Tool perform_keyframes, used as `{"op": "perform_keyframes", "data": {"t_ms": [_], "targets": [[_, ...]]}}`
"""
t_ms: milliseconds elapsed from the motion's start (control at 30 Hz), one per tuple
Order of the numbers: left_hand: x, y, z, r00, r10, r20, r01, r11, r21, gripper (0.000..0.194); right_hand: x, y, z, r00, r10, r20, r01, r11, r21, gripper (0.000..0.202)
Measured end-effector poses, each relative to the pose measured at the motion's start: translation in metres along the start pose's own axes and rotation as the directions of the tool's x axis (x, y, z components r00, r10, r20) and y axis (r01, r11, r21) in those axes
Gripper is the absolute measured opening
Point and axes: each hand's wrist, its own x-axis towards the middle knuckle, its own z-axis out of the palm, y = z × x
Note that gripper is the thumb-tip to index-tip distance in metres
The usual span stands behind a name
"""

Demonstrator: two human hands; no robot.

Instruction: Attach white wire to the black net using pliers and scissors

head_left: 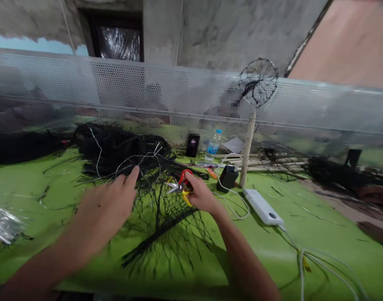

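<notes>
My right hand (199, 192) grips small scissors (180, 187) with red and yellow handles, their blades parted and pointing left. Below them lies black netting (166, 225), with a thick gathered strand running diagonally across the green table cover. At the left, my left hand (100, 213) is blurred by motion; one finger stretches toward the thin pale wires (141, 156), and its other fingers are partly hidden. No object shows in that hand. Behind the wires sits a heap of black netting (113, 146).
A round black net frame (259, 81) tops a wooden post (248, 146). Nearby are a water bottle (212, 146), a dark box (228, 177) and a white power bank (263, 207) with cables. Clear plastic packets (5, 223) lie left. Another person's hand (375, 194) shows far right.
</notes>
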Motion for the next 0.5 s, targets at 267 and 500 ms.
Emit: {"op": "perform_keyframes", "data": {"t_ms": [267,500], "targets": [[0.099,0.056,0.088,0.818,0.546,-0.181,-0.571,0.732,-0.372,0.027,-0.008,0.014,-0.009,0.986,0.027,-0.166,-0.018,0.998,0.058,0.023],[0.089,0.036,0.110,0.819,0.498,-0.285,-0.574,0.713,-0.403,0.031,-0.016,0.029,-0.015,0.968,0.079,-0.238,-0.049,0.990,0.130,0.021]]}}
